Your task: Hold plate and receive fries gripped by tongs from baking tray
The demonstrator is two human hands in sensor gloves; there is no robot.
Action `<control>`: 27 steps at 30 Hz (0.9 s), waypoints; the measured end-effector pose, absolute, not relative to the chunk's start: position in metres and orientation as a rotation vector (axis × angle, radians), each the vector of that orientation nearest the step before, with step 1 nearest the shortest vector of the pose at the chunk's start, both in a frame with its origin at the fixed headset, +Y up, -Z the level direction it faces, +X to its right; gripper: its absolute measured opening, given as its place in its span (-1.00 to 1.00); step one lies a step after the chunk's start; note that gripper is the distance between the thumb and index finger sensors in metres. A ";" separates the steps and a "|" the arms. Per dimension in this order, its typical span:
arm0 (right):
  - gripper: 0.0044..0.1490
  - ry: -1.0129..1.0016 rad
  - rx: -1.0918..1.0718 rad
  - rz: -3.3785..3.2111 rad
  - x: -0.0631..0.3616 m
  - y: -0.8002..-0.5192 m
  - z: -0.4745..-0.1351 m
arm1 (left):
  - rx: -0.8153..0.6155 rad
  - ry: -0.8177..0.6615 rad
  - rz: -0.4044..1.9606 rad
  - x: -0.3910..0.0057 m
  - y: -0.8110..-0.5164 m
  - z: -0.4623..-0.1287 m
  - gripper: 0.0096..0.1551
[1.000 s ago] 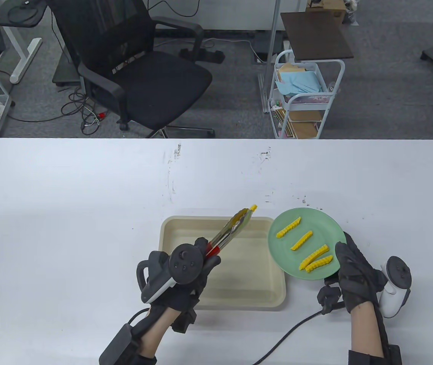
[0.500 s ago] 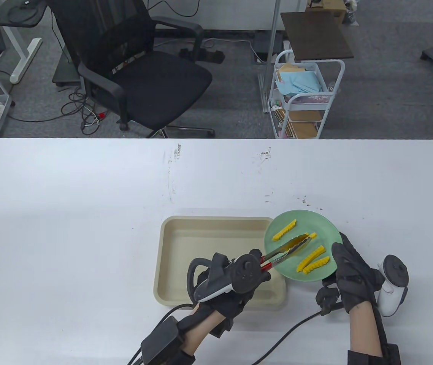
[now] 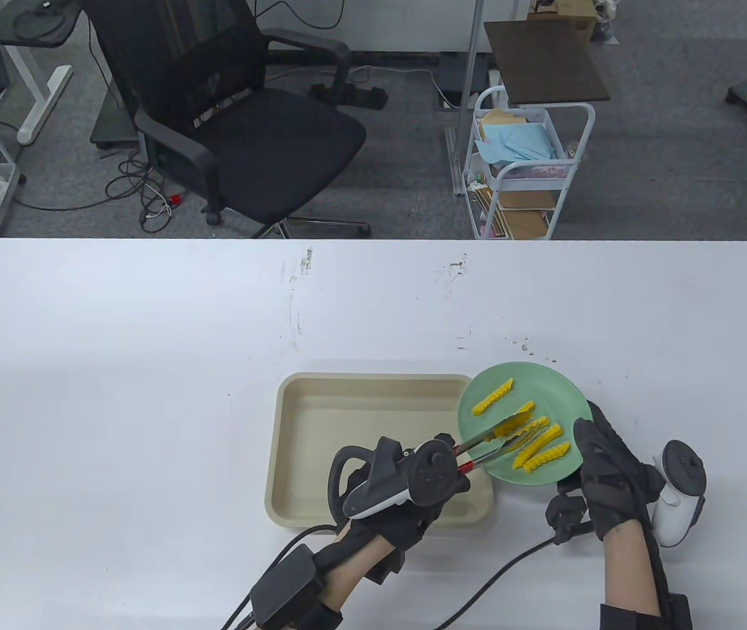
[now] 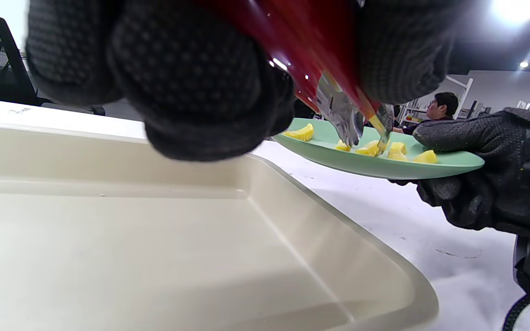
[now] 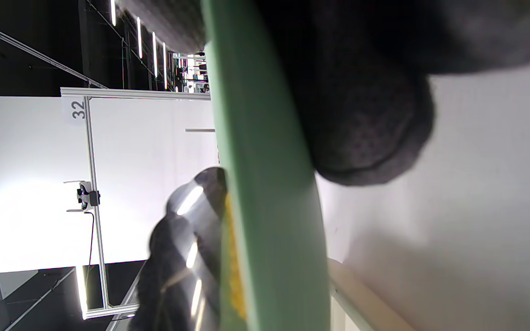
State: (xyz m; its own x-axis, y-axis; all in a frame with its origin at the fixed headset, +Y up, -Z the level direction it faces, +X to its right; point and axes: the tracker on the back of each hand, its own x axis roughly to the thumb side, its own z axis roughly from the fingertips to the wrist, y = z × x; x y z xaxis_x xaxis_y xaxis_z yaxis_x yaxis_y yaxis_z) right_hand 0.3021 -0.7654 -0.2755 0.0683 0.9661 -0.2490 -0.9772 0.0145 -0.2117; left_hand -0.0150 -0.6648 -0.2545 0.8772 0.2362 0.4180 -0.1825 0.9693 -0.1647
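Note:
My right hand (image 3: 593, 453) grips the near right rim of a green plate (image 3: 560, 397) and holds it off the table, its left edge over the tray's right side. Several yellow crinkle fries (image 3: 492, 396) lie on the plate. My left hand (image 3: 448, 462) holds red-handled metal tongs (image 3: 498, 441) whose tips reach over the plate. The tong arms are spread, with one fry (image 3: 534, 423) lying between the tips. The left wrist view shows the tongs (image 4: 343, 119) above the fries (image 4: 368, 148) on the plate (image 4: 375, 165). The right wrist view shows the plate's edge (image 5: 265, 184) under my fingers (image 5: 361, 115).
A beige baking tray (image 3: 347, 378) lies on the white table just left of the plate; no fries show in it. Its rim also appears in the left wrist view (image 4: 361, 248). A glove cable (image 3: 498, 577) trails across the table's front edge. An office chair (image 3: 235, 118) stands beyond the table.
My left hand swung the tongs and their fry from the tray's far edge over the plate. The tong arms have spread. The plate shifted slightly left.

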 end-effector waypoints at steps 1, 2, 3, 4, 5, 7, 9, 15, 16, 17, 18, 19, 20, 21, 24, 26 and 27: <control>-0.28 0.035 -0.367 1.512 0.303 -0.765 -0.275 | -0.118 -0.453 0.228 -0.019 -0.663 -0.255 -0.17; -0.29 0.034 -0.367 1.511 0.303 -0.765 -0.275 | -0.113 -0.453 0.233 -0.022 -0.662 -0.254 -0.13; -0.28 0.033 -0.370 1.509 0.303 -0.765 -0.275 | -0.092 -0.442 0.256 -0.030 -0.659 -0.253 -0.07; -0.28 0.033 -0.371 1.508 0.303 -0.765 -0.275 | -0.059 -0.425 0.304 -0.040 -0.658 -0.253 -0.04; -0.28 0.033 -0.373 1.507 0.304 -0.765 -0.275 | -0.032 -0.406 0.361 -0.050 -0.658 -0.253 0.00; -0.28 0.029 -0.383 1.506 0.305 -0.765 -0.274 | 0.003 -0.366 0.480 -0.076 -0.659 -0.254 0.05; -0.28 0.023 -0.390 1.506 0.307 -0.765 -0.273 | 0.152 -0.319 0.523 -0.105 -0.661 -0.253 0.06; -0.28 -0.007 -0.392 1.493 0.314 -0.760 -0.270 | 0.374 -0.102 0.476 -0.191 -0.661 -0.248 0.04; -0.28 -0.013 -0.393 1.491 0.315 -0.760 -0.269 | 0.388 -0.063 0.453 -0.208 -0.663 -0.248 0.02; -0.28 -0.016 -0.395 1.490 0.316 -0.759 -0.268 | 0.390 -0.031 0.434 -0.219 -0.665 -0.248 0.02; -0.28 -0.021 -0.398 1.491 0.317 -0.759 -0.268 | 0.393 0.031 0.421 -0.236 -0.669 -0.248 0.00; -0.28 -0.024 -0.400 1.494 0.318 -0.759 -0.267 | 0.394 0.059 0.420 -0.245 -0.673 -0.249 -0.01; -0.28 -0.028 -0.404 1.498 0.319 -0.759 -0.267 | 0.369 0.106 0.435 -0.259 -0.680 -0.250 -0.01; -0.28 -0.031 -0.411 1.504 0.320 -0.759 -0.266 | 0.349 0.159 0.462 -0.272 -0.690 -0.251 -0.01; -0.29 -0.033 -0.423 1.515 0.320 -0.760 -0.266 | 0.261 0.265 0.551 -0.298 -0.712 -0.255 0.00; -0.29 -0.030 -0.423 1.518 0.319 -0.760 -0.266 | 0.211 0.313 0.553 -0.310 -0.721 -0.257 0.00; -0.29 -0.027 -0.422 1.522 0.319 -0.760 -0.266 | 0.194 0.338 0.544 -0.314 -0.726 -0.258 0.00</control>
State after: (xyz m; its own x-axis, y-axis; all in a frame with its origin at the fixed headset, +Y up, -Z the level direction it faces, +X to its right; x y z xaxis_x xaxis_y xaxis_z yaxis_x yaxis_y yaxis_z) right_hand 0.3188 -0.7605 -0.2664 0.0629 0.9681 -0.2427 -0.9588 -0.0088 -0.2839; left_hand -0.3140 -0.7258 -0.2585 0.8022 0.5363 -0.2623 -0.4730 0.8390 0.2689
